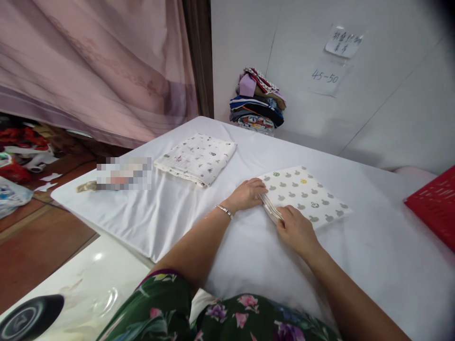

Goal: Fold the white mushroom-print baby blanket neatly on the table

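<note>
Cloth: laid flat, folded in layers, on the white desk (377,241); grey motifs are shown on the cloth (302,192), which is placed toward 4 o'clock from the middle of the view.
Left hand: the fingers of the left hand (251,192) are closed on the cloth's corner at 9 o'clock; the thumb's place cannot be told.
Right hand: the near edge at 7 o'clock is pinched by the fingers of the right hand (295,228).
Layers: stacked folds are exposed between the hands, at 8 o'clock.
Feel: judged light, soft and limp, not fragile; layers may be slid apart if only the top one is pulled.
Hold: best taken at the folded edge, all layers gripped together, with two points kept well apart against sagging.
Second cloth: a folded second cloth (199,158) is left untouched toward 10 o'clock from the first.
Basket: a red basket (435,206) is seen at 3 o'clock.
</note>
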A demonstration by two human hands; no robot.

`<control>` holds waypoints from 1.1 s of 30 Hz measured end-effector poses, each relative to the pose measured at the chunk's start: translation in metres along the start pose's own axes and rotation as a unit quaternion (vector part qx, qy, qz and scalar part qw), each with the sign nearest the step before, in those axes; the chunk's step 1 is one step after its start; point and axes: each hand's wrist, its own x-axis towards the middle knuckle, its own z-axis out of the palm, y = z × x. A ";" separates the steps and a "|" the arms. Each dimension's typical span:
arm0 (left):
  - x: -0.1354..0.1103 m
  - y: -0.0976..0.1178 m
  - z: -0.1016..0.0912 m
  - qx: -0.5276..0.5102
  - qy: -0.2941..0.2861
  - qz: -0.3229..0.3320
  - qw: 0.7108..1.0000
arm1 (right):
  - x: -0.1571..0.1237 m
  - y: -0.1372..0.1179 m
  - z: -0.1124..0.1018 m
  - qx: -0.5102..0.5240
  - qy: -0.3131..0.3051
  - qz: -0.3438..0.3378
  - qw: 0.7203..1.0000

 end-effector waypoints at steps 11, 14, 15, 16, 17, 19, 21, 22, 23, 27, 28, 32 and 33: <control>-0.002 0.007 -0.002 0.016 -0.010 -0.010 1.000 | 0.001 0.006 0.000 0.070 0.035 0.021 0.997; -0.001 0.007 -0.001 0.021 -0.008 -0.005 1.000 | 0.001 0.005 0.000 0.061 0.030 0.021 0.997; -0.001 0.006 -0.001 0.022 -0.008 -0.004 1.000 | 0.001 0.005 0.001 0.057 0.031 0.021 0.998; -0.001 0.006 0.000 0.023 -0.007 -0.002 1.000 | 0.000 0.005 0.001 0.052 0.033 0.020 0.998; -0.001 0.005 0.001 0.023 -0.005 0.000 1.000 | 0.000 0.005 0.002 0.047 0.035 0.019 0.998; -0.001 0.003 0.002 0.021 -0.002 0.003 1.000 | 0.000 0.005 0.003 0.038 0.036 0.015 0.999; -0.001 0.001 0.002 0.018 0.000 0.002 1.000 | -0.001 0.003 0.002 0.031 0.032 0.014 0.999; -0.001 0.001 0.002 0.016 0.000 0.001 1.000 | -0.001 0.002 0.001 0.027 0.027 0.013 0.999; -0.001 0.000 0.002 0.014 -0.001 0.001 1.000 | -0.001 0.001 0.000 0.022 0.020 0.012 0.999; -0.001 -0.002 0.003 0.009 0.003 0.005 1.000 | -0.001 -0.005 -0.003 -0.015 -0.015 0.000 1.000; -0.001 -0.002 0.004 0.008 0.006 0.006 1.000 | 0.000 -0.006 -0.003 -0.026 -0.020 -0.004 0.999; -0.001 -0.002 0.006 0.009 0.010 -0.004 1.000 | 0.000 -0.006 0.000 -0.050 -0.017 -0.016 0.998; 0.000 -0.002 0.006 0.011 0.010 -0.007 1.000 | 0.000 -0.006 0.000 -0.051 -0.016 -0.014 0.998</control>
